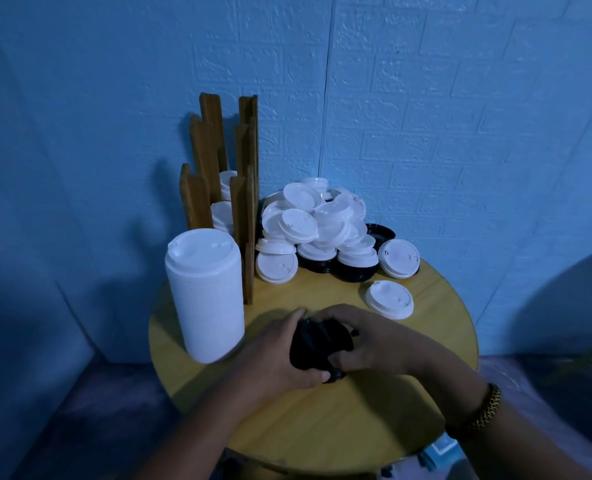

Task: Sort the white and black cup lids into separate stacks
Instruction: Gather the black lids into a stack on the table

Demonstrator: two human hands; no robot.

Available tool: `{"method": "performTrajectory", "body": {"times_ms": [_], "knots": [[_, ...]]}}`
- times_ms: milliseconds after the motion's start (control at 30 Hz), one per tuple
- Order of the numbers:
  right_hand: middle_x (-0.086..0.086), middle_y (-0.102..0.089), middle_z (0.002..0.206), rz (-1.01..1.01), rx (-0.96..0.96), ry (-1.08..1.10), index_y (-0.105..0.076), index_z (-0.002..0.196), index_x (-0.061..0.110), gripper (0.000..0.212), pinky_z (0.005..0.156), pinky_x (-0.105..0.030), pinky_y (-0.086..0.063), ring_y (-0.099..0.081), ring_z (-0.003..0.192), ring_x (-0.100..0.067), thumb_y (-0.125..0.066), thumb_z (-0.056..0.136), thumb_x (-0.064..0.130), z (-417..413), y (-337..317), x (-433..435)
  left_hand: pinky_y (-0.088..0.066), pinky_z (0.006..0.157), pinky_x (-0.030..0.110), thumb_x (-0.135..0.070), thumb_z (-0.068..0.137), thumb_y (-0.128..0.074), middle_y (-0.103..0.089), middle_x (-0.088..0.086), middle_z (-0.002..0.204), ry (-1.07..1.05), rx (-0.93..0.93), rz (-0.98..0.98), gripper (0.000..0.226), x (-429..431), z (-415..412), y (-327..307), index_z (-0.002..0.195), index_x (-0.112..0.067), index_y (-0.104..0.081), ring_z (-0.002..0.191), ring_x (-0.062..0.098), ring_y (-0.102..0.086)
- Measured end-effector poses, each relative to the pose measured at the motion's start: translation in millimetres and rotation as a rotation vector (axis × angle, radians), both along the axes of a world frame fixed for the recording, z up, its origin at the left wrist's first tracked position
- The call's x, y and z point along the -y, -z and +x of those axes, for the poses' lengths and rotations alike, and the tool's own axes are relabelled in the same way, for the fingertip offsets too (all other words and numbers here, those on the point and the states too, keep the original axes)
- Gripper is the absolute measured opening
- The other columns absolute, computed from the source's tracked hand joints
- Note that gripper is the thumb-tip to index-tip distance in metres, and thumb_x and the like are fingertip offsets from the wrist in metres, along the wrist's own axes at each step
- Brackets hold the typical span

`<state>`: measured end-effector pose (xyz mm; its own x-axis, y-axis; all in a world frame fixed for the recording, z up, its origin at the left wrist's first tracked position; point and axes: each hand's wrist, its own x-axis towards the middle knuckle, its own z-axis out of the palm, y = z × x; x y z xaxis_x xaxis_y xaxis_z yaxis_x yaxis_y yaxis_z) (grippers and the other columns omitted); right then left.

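The round table (322,420) has bare wood in front, a fair spot to stand the black lids well apart from the tall white stack (206,292) at its left. The left hand (280,355) and right hand (367,337) both grip a small bundle of black lids (313,344). Squaring the rims before setting down should keep them nested, though blur hides their count. Behind, a wooden rack (204,161) holds white lids, the mixed pile (318,223) waits, and a loose white lid (389,299) lies near the right hand.
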<state>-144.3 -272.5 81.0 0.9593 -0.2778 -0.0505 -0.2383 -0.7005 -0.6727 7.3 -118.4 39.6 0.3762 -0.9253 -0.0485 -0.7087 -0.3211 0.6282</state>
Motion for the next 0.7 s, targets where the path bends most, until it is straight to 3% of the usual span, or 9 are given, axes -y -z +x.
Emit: {"method": "performTrajectory", "body": {"times_ms": [267,400,533,700], "knots": [[0.02,-0.056,0.122,0.037,0.008,-0.049,-0.057,0.119,0.045,0.051,0.093,-0.033,-0.054,-0.057,0.11,-0.003,-0.082,0.075,0.04,6,2,0,-0.041,0.109,0.03,-0.057,0.074,-0.083,-0.033,-0.011,0.159,0.049,-0.001,0.022,0.116,0,5,-1,0.161,-0.038,-0.009,0.14,0.01,-0.037],[0.012,-0.06,0.121,0.114,-0.021,-0.056,-0.054,0.124,0.044,0.054,0.091,-0.038,-0.056,-0.061,0.108,-0.011,-0.08,0.079,0.03,2,7,1,-0.044,0.111,0.034,-0.057,0.072,-0.084,-0.037,-0.013,0.156,0.057,-0.027,0.008,0.116,-1,7,2,0.16,-0.04,-0.011,0.137,0.007,-0.039],[0.016,-0.057,0.124,0.173,0.009,-0.03,-0.044,0.135,0.043,0.068,0.092,-0.031,-0.055,-0.058,0.112,-0.003,-0.08,0.08,0.025,-1,9,-2,-0.044,0.11,0.033,-0.056,0.074,-0.083,-0.037,-0.014,0.154,0.062,-0.016,-0.007,0.112,-1,5,2,0.16,-0.04,-0.012,0.137,0.008,-0.038],[0.024,-0.048,0.136,0.113,0.058,0.086,-0.032,0.145,0.041,0.082,0.1,-0.022,-0.049,-0.049,0.12,0.009,-0.081,0.078,0.042,-3,21,-10,-0.043,0.11,0.033,-0.057,0.076,-0.082,-0.036,-0.015,0.155,0.054,0.011,-0.026,0.109,-2,3,2,0.158,-0.043,-0.012,0.137,0.007,-0.038]]}}
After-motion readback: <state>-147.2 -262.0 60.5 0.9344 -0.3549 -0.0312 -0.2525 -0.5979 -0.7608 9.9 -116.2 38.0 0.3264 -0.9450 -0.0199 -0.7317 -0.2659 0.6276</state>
